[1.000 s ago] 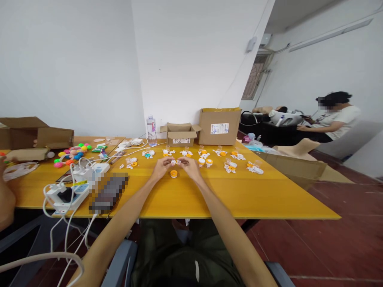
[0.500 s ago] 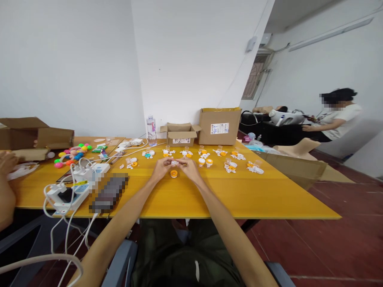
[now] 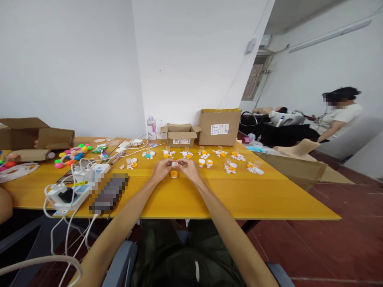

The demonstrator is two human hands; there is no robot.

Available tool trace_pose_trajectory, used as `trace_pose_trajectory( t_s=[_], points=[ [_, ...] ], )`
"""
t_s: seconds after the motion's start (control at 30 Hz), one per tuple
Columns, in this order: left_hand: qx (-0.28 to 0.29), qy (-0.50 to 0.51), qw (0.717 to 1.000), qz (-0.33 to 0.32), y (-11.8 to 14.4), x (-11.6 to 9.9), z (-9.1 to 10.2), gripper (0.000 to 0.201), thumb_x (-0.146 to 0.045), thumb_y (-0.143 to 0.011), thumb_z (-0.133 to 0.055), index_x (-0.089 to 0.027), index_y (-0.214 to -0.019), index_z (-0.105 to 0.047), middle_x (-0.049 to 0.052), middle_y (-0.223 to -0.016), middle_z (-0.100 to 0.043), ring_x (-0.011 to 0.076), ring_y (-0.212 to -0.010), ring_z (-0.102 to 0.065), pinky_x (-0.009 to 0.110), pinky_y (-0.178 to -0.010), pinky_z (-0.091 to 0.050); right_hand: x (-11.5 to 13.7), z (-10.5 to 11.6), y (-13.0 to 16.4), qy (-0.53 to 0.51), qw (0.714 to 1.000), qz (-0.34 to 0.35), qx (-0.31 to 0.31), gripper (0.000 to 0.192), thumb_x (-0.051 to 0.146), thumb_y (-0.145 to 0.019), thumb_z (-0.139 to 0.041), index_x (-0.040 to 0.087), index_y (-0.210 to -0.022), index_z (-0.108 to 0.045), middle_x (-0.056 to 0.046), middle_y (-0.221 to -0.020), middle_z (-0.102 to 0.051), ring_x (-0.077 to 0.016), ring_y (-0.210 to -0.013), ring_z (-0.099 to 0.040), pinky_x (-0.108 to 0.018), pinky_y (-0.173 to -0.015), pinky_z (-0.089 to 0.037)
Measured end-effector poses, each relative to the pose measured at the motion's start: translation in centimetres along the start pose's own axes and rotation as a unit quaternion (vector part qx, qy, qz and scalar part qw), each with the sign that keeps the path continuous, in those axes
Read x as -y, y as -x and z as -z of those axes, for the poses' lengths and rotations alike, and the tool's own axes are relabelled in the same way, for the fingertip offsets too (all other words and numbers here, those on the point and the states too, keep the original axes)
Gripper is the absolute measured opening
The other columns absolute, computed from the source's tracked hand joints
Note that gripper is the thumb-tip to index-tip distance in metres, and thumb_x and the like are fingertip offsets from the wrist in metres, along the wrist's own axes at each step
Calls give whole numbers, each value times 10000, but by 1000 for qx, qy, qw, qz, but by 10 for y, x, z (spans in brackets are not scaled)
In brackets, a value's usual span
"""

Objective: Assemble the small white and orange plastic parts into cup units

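Between my fingertips is a small white piece with dark markings (image 3: 174,164), too small to name. My left hand (image 3: 162,168) is closed on its left side, and my right hand (image 3: 186,167) pinches it from the right. Just below them on the table lies a round orange and white part (image 3: 174,174). To the right of my right hand stand two small white and orange capped jars (image 3: 205,162). Little groups of white, orange and clear plastic parts (image 3: 220,153) are spread in a row beyond my hands.
A small open carton (image 3: 180,137), a larger cardboard box (image 3: 220,127) and a water bottle (image 3: 151,130) stand at the back. Leftward are colourful balls (image 3: 73,153), a power strip (image 3: 80,187) with cables and a phone (image 3: 109,193). A person (image 3: 338,115) sits at far right.
The white piece has turned slightly between my fingers, while my hands stay in place. At the left edge another person's hand has withdrawn. The person at far right has lowered an arm.
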State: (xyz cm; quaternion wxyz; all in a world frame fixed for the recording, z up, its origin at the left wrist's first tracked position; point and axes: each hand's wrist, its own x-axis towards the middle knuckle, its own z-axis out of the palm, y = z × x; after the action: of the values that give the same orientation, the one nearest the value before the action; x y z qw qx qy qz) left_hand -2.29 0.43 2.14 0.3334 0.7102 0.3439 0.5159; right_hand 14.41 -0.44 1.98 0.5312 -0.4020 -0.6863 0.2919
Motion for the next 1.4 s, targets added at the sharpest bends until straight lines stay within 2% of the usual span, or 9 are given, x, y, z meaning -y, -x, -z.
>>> trace_pose_trajectory(
  t_s=[0.57, 0.93, 1.4],
  points=[
    [-2, -30, 999, -26, 0, 0, 1, 93, -244, -723, -726, -203, -805, -731, 23, -794, -750, 198, -760, -693, 337, -799, -578, -4, -3, -1, -34, 999, -29, -26, 88, 233, -694, -664, 211, -751, -728, -30, -771, -767, -204, -735, -728, -320, -705, -592],
    [-3, -35, 999, -20, 1, -5, 1, 79, -282, -725, -746, -211, -750, -725, 17, -763, -746, 202, -742, -688, 332, -777, -576, -8, -4, -1, -53, 998, -37, -25, 81, 247, -675, -692, 210, -736, -730, -39, -768, -769, -229, -746, -736, -347, -711, -601],
    [11, -16, 1000, -12, 2, -11, 1, 141, -345, -735, -765, -206, -749, -740, 28, -729, -751, 224, -756, -717, 370, -800, -590, 0, -2, 1, -88, 995, -42, -26, 83, 254, -653, -718, 210, -719, -739, -41, -754, -770, -225, -733, -733, -348, -721, -599]
  ],
)
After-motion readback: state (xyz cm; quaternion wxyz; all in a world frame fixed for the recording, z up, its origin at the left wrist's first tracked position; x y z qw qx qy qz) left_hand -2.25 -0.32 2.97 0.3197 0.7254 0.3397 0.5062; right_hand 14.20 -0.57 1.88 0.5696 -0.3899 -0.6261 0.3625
